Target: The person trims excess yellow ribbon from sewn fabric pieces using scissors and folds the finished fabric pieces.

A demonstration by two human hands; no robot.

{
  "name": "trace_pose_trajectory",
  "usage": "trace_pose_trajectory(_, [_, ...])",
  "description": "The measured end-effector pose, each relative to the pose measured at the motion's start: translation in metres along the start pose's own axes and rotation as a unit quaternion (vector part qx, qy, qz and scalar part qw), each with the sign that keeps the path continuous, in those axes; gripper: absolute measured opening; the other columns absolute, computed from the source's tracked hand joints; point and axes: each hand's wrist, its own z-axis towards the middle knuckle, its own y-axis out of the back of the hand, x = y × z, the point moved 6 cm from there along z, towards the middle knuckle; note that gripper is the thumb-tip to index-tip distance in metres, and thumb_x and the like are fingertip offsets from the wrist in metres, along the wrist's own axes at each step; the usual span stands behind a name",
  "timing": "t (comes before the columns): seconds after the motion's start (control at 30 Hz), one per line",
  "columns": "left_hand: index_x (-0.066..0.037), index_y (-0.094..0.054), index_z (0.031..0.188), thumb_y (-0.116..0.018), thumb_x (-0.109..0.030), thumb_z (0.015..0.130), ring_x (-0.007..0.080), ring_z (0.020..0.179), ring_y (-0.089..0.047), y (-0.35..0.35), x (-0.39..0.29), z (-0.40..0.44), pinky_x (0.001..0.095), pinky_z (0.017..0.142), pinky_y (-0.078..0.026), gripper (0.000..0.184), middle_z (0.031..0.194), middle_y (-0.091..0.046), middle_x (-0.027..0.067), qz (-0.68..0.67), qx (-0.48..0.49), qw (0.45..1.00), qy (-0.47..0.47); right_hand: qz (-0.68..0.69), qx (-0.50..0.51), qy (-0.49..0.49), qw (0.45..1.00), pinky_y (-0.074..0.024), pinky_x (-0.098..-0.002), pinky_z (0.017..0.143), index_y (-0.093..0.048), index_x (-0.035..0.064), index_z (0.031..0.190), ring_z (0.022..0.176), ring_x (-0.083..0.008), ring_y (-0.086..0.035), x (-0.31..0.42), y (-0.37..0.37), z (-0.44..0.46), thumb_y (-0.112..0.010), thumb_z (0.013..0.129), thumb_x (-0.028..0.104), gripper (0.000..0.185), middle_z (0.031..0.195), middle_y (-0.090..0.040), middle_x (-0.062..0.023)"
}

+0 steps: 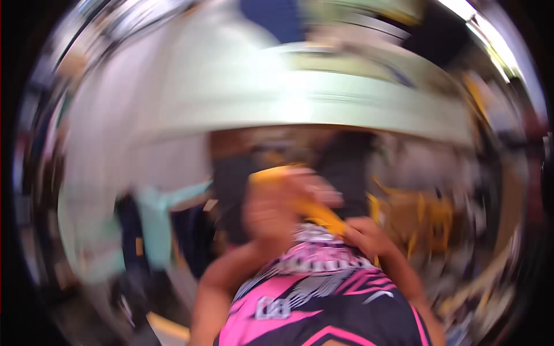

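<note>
A yellow strip, perhaps cloth, stretches at a slant between my two hands in front of my waist. My left hand is closed round it, with more yellow showing above the knuckles; motion smears its fingers. Lower and to the right, my right hand pinches the other end close to my shirt. Blur hides the exact kind of the strip and its finer detail.
A pale table spans the view ahead, its near edge just beyond my hands. Dark and turquoise cloth hangs at the left. Yellow-framed brown shapes stand at the right, with blurred clutter around.
</note>
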Motion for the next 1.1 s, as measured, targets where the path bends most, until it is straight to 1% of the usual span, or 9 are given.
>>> trace_pose_trajectory(0.03, [-0.007, -0.052, 0.121, -0.042, -0.015, 0.104, 0.0218, 0.089, -0.06, 0.019, -0.001, 0.002, 0.0421, 0.087, -0.05, 0.022, 0.096, -0.061, 0.0092, -0.036, -0.026, 0.999, -0.003, 0.015, -0.021, 0.014, 1.0, -0.0398, -0.0286, 0.058, -0.066, 0.0031, 0.084, 0.06, -0.0131, -0.047, -0.002, 0.015, -0.014, -0.051, 0.098, 0.023, 0.029, 0.072, -0.06, -0.001])
trace_pose_trajectory(0.1, [-0.007, -0.051, 0.125, -0.042, -0.023, 0.107, 0.0187, 0.087, -0.061, 0.033, 0.002, 0.006, 0.0339, 0.085, -0.052, 0.026, 0.1, -0.059, 0.0069, 0.23, -0.033, 0.972, -0.032, 0.032, -0.051, 0.047, 0.997, -0.0394, -0.027, 0.058, -0.071, 0.0047, 0.091, 0.062, -0.0104, -0.047, -0.028, 0.039, -0.048, -0.052, 0.099, 0.027, 0.03, 0.072, -0.06, 0.0006])
trace_pose_trajectory(0.2, [-0.005, -0.051, 0.126, -0.043, -0.026, 0.107, 0.019, 0.088, -0.063, 0.044, 0.063, 0.025, 0.0332, 0.084, -0.053, 0.029, 0.104, -0.061, 0.0086, 0.236, 0.041, 0.966, 0.099, 0.072, -0.058, -0.032, 0.995, -0.0374, -0.0212, 0.055, -0.071, 0.0051, 0.09, 0.058, -0.0074, -0.045, -0.075, 0.067, -0.104, -0.058, 0.097, 0.031, 0.03, 0.068, -0.057, 0.0027])
trace_pose_trajectory(0.27, [-0.004, -0.055, 0.124, -0.048, -0.027, 0.105, 0.0185, 0.088, -0.064, 0.056, 0.101, 0.035, 0.0302, 0.084, -0.053, 0.031, 0.107, -0.064, 0.0104, 0.356, -0.023, 0.917, 0.178, 0.159, -0.166, -0.108, 0.967, -0.0341, -0.0204, 0.052, -0.072, 0.0033, 0.091, 0.058, -0.0064, -0.044, -0.133, 0.089, -0.146, -0.06, 0.096, 0.028, 0.028, 0.07, -0.058, 0.0027])
trace_pose_trajectory(0.37, [0.002, -0.066, 0.109, -0.054, -0.021, 0.101, 0.015, 0.079, -0.064, 0.022, 0.175, 0.059, 0.0236, 0.072, -0.052, 0.028, 0.092, -0.068, 0.0104, 0.547, 0.122, 0.807, 0.188, 0.255, -0.248, -0.155, 0.922, -0.0322, -0.023, 0.05, -0.07, 0.0018, 0.089, 0.054, -0.0091, -0.04, -0.229, 0.104, -0.206, -0.063, 0.096, 0.031, 0.031, 0.064, -0.051, 0.0007])
trace_pose_trajectory(0.53, [0.003, -0.068, 0.1, -0.061, -0.018, 0.096, 0.0113, 0.06, -0.058, 0.033, 0.312, 0.083, 0.0215, 0.058, -0.048, 0.023, 0.071, -0.062, 0.005, 0.498, 0.191, 0.786, 0.312, 0.398, -0.327, -0.261, 0.816, -0.0303, -0.0241, 0.049, -0.068, 0.0016, 0.088, 0.051, -0.01, -0.035, -0.336, 0.063, -0.283, -0.067, 0.094, 0.03, 0.03, 0.059, -0.04, 0.0018])
trace_pose_trajectory(0.7, [0.003, -0.064, 0.107, -0.059, -0.018, 0.097, 0.0112, 0.064, -0.057, 0.042, 0.393, 0.093, 0.0214, 0.063, -0.05, 0.024, 0.078, -0.061, 0.0068, 0.492, 0.171, 0.755, 0.398, 0.406, -0.395, -0.279, 0.776, -0.0337, -0.023, 0.05, -0.068, 0.0022, 0.089, 0.053, -0.01, -0.04, -0.382, 0.035, -0.304, -0.067, 0.094, 0.03, 0.028, 0.062, -0.045, 0.0011])
trace_pose_trajectory(0.93, [0.003, -0.059, 0.12, -0.059, -0.022, 0.097, 0.0143, 0.076, -0.062, 0.04, 0.441, 0.114, 0.0224, 0.072, -0.052, 0.034, 0.093, -0.064, 0.0109, 0.414, 0.171, 0.79, 0.418, 0.399, -0.566, -0.218, 0.688, -0.0377, -0.0223, 0.053, -0.069, 0.0035, 0.091, 0.056, -0.0089, -0.045, -0.394, 0.056, -0.319, -0.066, 0.094, 0.028, 0.025, 0.067, -0.052, -0.0008])
trace_pose_trajectory(1.1, [0.004, -0.054, 0.128, -0.058, -0.023, 0.098, 0.0165, 0.089, -0.064, 0.05, 0.415, 0.114, 0.0252, 0.081, -0.052, 0.04, 0.106, -0.064, 0.013, 0.392, 0.132, 0.836, 0.361, 0.328, -0.629, -0.277, 0.648, -0.0407, -0.027, 0.056, -0.068, 0.0062, 0.09, 0.061, -0.0145, -0.051, -0.409, 0.083, -0.328, -0.064, 0.093, 0.031, 0.025, 0.07, -0.057, -0.0047])
